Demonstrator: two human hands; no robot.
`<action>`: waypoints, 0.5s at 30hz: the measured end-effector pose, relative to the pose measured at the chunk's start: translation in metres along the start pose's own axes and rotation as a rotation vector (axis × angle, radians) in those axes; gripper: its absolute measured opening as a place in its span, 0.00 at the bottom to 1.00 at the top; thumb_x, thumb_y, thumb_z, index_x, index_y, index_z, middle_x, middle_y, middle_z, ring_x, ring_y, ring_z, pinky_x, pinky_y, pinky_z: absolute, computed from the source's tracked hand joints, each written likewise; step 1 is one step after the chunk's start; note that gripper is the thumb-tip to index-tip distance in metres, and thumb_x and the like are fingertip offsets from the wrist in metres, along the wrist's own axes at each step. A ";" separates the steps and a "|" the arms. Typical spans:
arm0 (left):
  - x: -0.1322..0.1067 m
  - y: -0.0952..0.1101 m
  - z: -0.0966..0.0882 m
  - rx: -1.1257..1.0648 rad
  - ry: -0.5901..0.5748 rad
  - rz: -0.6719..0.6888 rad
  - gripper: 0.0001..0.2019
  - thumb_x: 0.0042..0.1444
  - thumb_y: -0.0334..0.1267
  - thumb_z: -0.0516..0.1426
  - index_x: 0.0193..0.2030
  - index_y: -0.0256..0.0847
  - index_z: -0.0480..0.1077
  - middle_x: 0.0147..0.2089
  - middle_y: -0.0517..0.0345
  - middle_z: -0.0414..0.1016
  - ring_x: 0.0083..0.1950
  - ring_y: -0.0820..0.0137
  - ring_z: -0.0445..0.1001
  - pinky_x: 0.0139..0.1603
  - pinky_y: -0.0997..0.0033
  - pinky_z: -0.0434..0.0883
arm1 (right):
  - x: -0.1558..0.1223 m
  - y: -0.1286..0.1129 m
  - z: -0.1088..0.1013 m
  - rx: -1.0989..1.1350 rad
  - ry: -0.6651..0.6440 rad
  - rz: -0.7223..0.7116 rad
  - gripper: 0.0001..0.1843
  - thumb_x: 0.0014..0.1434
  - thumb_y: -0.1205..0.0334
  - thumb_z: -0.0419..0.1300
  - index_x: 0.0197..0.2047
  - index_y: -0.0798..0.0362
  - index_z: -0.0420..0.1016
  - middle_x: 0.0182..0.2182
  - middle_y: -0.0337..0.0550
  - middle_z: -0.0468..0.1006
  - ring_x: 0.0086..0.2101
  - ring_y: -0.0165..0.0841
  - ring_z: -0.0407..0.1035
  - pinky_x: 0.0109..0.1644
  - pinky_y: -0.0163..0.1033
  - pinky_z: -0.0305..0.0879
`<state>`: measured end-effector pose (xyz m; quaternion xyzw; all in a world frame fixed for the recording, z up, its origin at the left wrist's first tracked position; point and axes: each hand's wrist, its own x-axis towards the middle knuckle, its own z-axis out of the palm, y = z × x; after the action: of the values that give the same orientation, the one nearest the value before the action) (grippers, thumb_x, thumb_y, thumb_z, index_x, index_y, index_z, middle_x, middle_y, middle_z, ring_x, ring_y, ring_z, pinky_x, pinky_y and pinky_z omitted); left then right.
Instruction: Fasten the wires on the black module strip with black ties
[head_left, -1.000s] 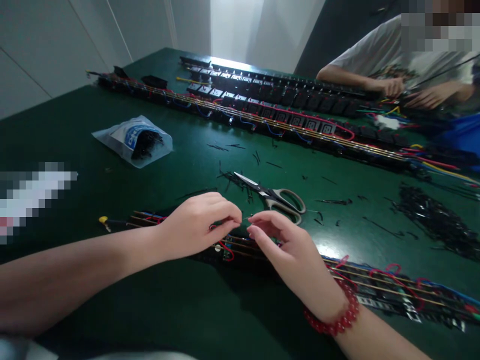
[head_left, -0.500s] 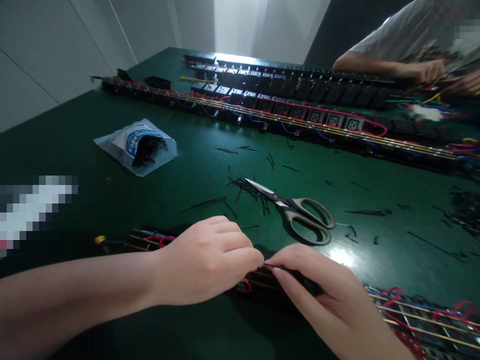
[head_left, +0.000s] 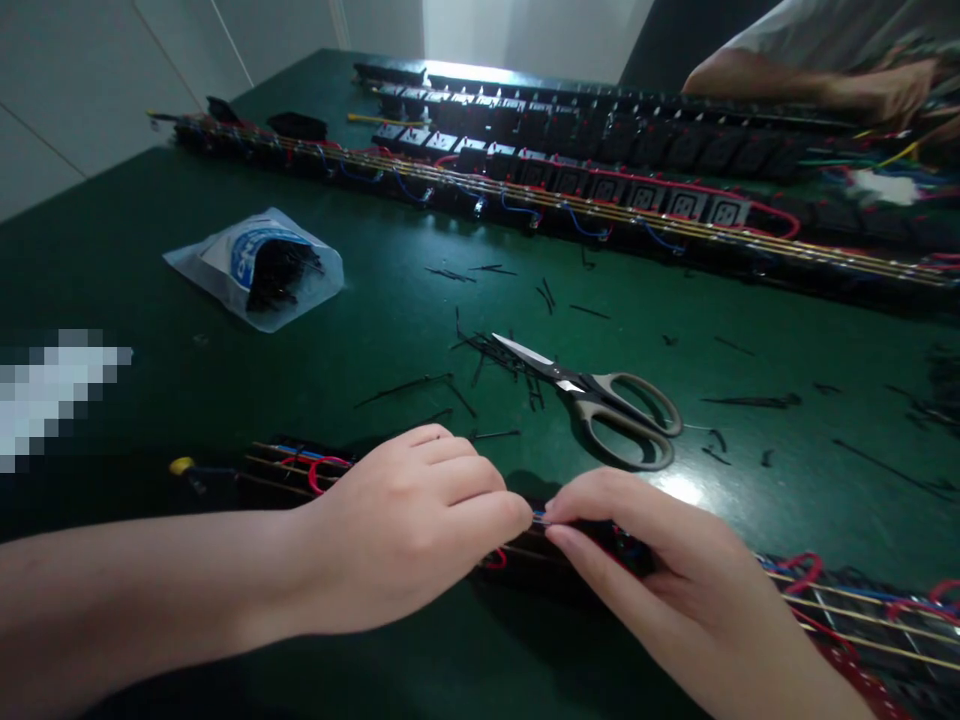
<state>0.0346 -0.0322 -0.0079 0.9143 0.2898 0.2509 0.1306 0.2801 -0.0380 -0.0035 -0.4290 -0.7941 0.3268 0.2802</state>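
My left hand is closed over a long black strip assembly with brass-coloured rods and red and blue wires. Its thumb and fingertips pinch low over the rods. Just to the right, my right hand pinches with thumb and forefinger, fingertips a small gap from the left ones. Both appear closed on a thin black cable tie, now mostly hidden by the fingers; a bit of blue shows in the gap. Beyond the hands lie grey-handled scissors, slightly spread, blades pointing left, near black cable-tie offcuts.
A clear bag holding black cable ties lies at left. More wired strip assemblies with sockets run across the back of the green table. At upper right is a co-worker's hand among wires. A yellow-tipped cable end sticks out left.
The view has tilted down a little, so the table's things sit higher. My fingertips have shifted slightly; the dark strip seen between them earlier has given way to a bluish bit.
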 end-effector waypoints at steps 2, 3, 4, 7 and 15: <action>0.000 0.000 0.001 -0.003 0.002 0.008 0.12 0.74 0.30 0.50 0.44 0.40 0.74 0.39 0.60 0.82 0.38 0.71 0.75 0.41 0.67 0.70 | 0.001 0.000 0.000 0.019 0.012 0.017 0.08 0.69 0.60 0.61 0.38 0.44 0.81 0.31 0.39 0.84 0.29 0.33 0.78 0.30 0.35 0.77; 0.000 0.000 0.001 -0.004 -0.002 0.011 0.12 0.74 0.29 0.50 0.45 0.40 0.74 0.39 0.59 0.82 0.38 0.70 0.75 0.41 0.67 0.70 | 0.002 -0.001 0.000 0.035 0.018 0.031 0.07 0.68 0.60 0.62 0.38 0.44 0.81 0.31 0.38 0.85 0.29 0.32 0.78 0.30 0.34 0.76; 0.000 0.000 0.002 -0.006 -0.004 0.014 0.11 0.74 0.29 0.50 0.45 0.39 0.74 0.39 0.59 0.81 0.38 0.70 0.75 0.41 0.67 0.70 | 0.002 -0.001 0.000 0.060 0.022 0.052 0.06 0.67 0.61 0.63 0.37 0.44 0.81 0.31 0.38 0.85 0.29 0.32 0.78 0.31 0.33 0.76; -0.001 -0.001 0.002 -0.014 -0.003 0.005 0.11 0.74 0.29 0.50 0.45 0.39 0.74 0.39 0.59 0.81 0.38 0.70 0.75 0.41 0.67 0.71 | 0.006 -0.005 -0.001 0.153 0.017 0.146 0.05 0.63 0.61 0.65 0.35 0.45 0.82 0.29 0.37 0.84 0.28 0.32 0.78 0.30 0.33 0.75; -0.015 0.005 0.007 0.207 0.188 0.096 0.06 0.68 0.28 0.56 0.47 0.39 0.74 0.45 0.56 0.84 0.43 0.69 0.77 0.51 0.60 0.73 | 0.017 -0.009 -0.001 0.297 0.039 0.231 0.05 0.62 0.58 0.66 0.35 0.47 0.79 0.37 0.43 0.88 0.36 0.34 0.83 0.37 0.34 0.80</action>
<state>0.0302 -0.0460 -0.0172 0.9082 0.2811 0.3101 -0.0041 0.2688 -0.0266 0.0067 -0.4775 -0.6770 0.4619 0.3165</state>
